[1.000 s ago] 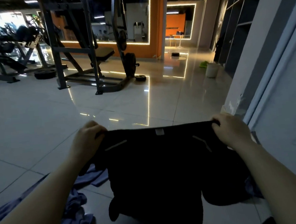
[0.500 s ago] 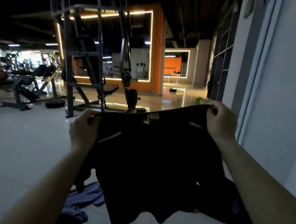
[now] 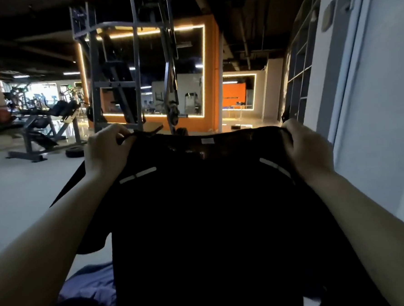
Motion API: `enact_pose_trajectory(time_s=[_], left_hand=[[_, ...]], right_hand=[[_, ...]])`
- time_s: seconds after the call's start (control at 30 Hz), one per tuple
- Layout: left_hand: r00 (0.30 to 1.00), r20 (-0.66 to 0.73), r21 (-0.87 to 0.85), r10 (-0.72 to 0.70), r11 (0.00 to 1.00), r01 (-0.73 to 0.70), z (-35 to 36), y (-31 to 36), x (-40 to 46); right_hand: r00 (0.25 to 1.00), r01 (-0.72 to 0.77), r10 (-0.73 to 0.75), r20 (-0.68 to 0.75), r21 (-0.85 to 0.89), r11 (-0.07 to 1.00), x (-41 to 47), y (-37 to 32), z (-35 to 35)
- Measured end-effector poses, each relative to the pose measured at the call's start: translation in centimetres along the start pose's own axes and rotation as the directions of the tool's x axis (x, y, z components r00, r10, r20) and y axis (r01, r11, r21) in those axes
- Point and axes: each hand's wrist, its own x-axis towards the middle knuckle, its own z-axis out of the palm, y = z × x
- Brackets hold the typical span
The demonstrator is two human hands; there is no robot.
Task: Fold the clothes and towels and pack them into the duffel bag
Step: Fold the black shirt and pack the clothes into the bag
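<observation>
A black T-shirt (image 3: 205, 223) with two pale reflective stripes near the shoulders hangs spread out in front of me, held up by its shoulders. My left hand (image 3: 106, 151) grips the left shoulder edge. My right hand (image 3: 307, 146) grips the right shoulder edge. A small white label shows at the collar. Below the shirt, at the lower left, a crumpled blue cloth (image 3: 91, 287) lies on the floor. The duffel bag is not in view.
A grey weight rack (image 3: 121, 86) stands ahead on the glossy tiled floor (image 3: 14, 188). Gym benches (image 3: 40, 125) stand at the left. A pale wall with a door frame (image 3: 369, 119) runs close along the right side.
Both hands have raised the black shirt higher, and the view has tilted up, so more ceiling and less floor show. The shirt hangs more fully spread.
</observation>
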Motion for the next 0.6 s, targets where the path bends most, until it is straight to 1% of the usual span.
enact_pose_trajectory(time_s=[0.07, 0.13, 0.2, 0.23, 0.27, 0.33, 0.4, 0.47, 0.53, 0.6], left_hand=[[0.992, 0.112, 0.043, -0.056, 0.998, 0.051, 1.7, -2.2, -0.8], [0.968, 0.214, 0.111, -0.129, 0.988, 0.107, 4.4, -4.8, -2.0], [0.935, 0.292, 0.192, -0.201, 0.970, 0.148, 8.1, -7.8, -3.9], [0.913, 0.328, 0.232, -0.244, 0.957, 0.173, 10.2, -9.3, -5.0], [0.888, 0.357, 0.264, -0.290, 0.943, 0.201, 12.4, -10.9, -6.1], [0.839, 0.393, 0.329, -0.376, 0.910, 0.254, 17.0, -14.2, -8.4], [0.790, 0.445, 0.374, -0.422, 0.889, 0.264, 20.8, -17.4, -10.7], [0.719, 0.515, 0.430, -0.467, 0.866, 0.255, 25.0, -21.2, -13.3], [0.661, 0.563, 0.472, -0.495, 0.850, 0.234, 28.9, -24.8, -15.6], [0.629, 0.588, 0.500, -0.508, 0.840, 0.211, 32.5, -27.9, -17.3]], right_hand=[[0.994, 0.040, -0.036, 0.101, -0.035, 0.999, -1.6, 0.7, 3.2], [0.978, 0.068, -0.058, 0.199, -0.044, 0.997, -3.7, 1.0, 6.8], [0.924, 0.123, -0.082, 0.373, -0.088, 0.989, -6.5, 1.3, 11.0], [0.891, 0.139, -0.091, 0.446, -0.075, 0.988, -8.1, 1.6, 13.4], [0.860, 0.142, -0.095, 0.502, -0.055, 0.988, -9.6, 2.2, 16.0], [0.832, 0.114, -0.071, 0.551, -0.045, 0.992, -12.7, 3.5, 21.5], [0.739, 0.092, -0.017, 0.673, -0.077, 0.993, -15.7, 4.4, 25.6], [0.649, 0.084, -0.016, 0.761, -0.051, 0.995, -19.1, 5.4, 30.5], [0.571, 0.072, -0.023, 0.820, -0.022, 0.997, -21.9, 5.8, 35.1], [0.525, 0.067, -0.007, 0.851, -0.033, 0.997, -24.1, 6.5, 39.7]])
